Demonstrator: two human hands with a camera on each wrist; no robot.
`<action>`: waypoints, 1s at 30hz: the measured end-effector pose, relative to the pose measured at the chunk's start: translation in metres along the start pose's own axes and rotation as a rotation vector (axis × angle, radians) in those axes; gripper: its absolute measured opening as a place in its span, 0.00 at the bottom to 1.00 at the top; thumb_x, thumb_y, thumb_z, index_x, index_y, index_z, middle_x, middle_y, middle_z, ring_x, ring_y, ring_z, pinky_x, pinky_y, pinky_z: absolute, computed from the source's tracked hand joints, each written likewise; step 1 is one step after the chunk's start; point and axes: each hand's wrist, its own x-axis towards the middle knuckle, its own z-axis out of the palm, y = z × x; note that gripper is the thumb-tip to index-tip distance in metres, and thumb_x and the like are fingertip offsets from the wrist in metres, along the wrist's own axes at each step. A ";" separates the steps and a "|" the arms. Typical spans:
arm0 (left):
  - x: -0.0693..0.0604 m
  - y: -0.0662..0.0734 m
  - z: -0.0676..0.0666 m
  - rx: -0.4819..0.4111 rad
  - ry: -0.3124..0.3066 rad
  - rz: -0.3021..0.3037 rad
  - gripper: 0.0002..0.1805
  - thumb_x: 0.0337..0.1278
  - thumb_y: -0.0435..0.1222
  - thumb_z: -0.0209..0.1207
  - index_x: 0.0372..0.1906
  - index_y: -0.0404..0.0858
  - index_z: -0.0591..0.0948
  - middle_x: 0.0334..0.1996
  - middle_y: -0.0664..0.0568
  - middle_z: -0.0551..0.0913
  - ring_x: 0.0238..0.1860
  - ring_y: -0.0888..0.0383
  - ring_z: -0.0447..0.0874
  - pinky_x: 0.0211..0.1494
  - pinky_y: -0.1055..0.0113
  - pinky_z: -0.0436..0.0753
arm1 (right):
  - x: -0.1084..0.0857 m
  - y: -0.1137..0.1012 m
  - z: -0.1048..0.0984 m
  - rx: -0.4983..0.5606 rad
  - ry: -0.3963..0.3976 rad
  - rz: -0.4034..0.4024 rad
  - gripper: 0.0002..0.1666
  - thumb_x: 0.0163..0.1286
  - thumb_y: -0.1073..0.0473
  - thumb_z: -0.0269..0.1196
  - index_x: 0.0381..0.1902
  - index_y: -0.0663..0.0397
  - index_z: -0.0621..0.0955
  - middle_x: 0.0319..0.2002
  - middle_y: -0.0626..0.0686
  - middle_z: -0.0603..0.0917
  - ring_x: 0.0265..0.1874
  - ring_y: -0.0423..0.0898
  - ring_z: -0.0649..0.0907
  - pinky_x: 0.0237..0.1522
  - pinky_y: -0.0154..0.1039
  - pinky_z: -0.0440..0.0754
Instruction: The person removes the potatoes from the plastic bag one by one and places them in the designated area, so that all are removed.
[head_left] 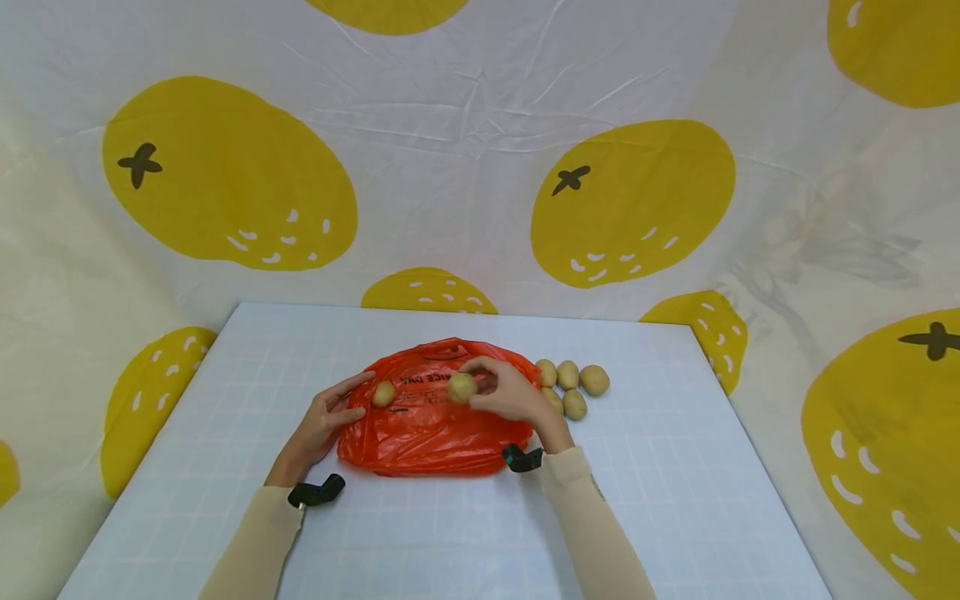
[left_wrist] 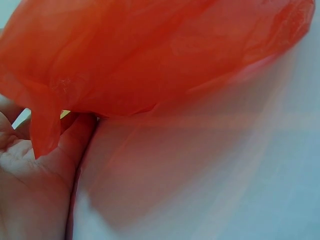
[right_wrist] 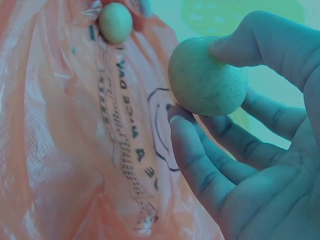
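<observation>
My right hand (head_left: 508,392) pinches a round potato (right_wrist: 207,75) between thumb and fingertips, over the red plastic bag (head_left: 442,446). The bag lies spread on the table, its printed lettering and part of a smiley outline showing in the right wrist view. A second, smaller potato (head_left: 384,393) rests on the bag's left part. Beside it, my left hand (head_left: 324,421) rests against the bag's left edge, thumb and forefinger spread apart and fairly straight. In the left wrist view, red plastic covers that hand's fingertips, and a loose strip hangs over the palm.
Right of the bag, several more potatoes (head_left: 574,405) sit grouped on the pale checked table (head_left: 675,500). The bag's right end and my right hand lie close to them. A fruit-printed curtain (head_left: 450,192) hangs behind the table and along both sides.
</observation>
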 end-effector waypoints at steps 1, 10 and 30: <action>0.000 0.000 0.000 -0.001 -0.001 -0.001 0.35 0.69 0.28 0.56 0.78 0.30 0.61 0.81 0.33 0.52 0.69 0.69 0.71 0.63 0.71 0.81 | -0.002 0.000 -0.001 0.000 0.011 0.004 0.26 0.62 0.63 0.66 0.60 0.51 0.79 0.56 0.50 0.83 0.48 0.48 0.85 0.51 0.41 0.86; 0.001 -0.001 0.001 0.002 0.012 -0.011 0.36 0.69 0.28 0.57 0.78 0.30 0.60 0.81 0.34 0.52 0.69 0.68 0.71 0.62 0.70 0.81 | -0.021 0.001 -0.011 0.065 0.120 0.060 0.26 0.62 0.61 0.67 0.60 0.49 0.79 0.58 0.52 0.82 0.50 0.52 0.86 0.54 0.45 0.87; 0.000 -0.001 0.000 0.006 0.015 -0.014 0.36 0.69 0.28 0.57 0.78 0.29 0.60 0.81 0.33 0.51 0.69 0.70 0.71 0.62 0.71 0.81 | -0.063 0.020 -0.044 0.040 0.265 0.105 0.26 0.64 0.59 0.67 0.61 0.50 0.79 0.59 0.54 0.82 0.51 0.52 0.84 0.52 0.42 0.87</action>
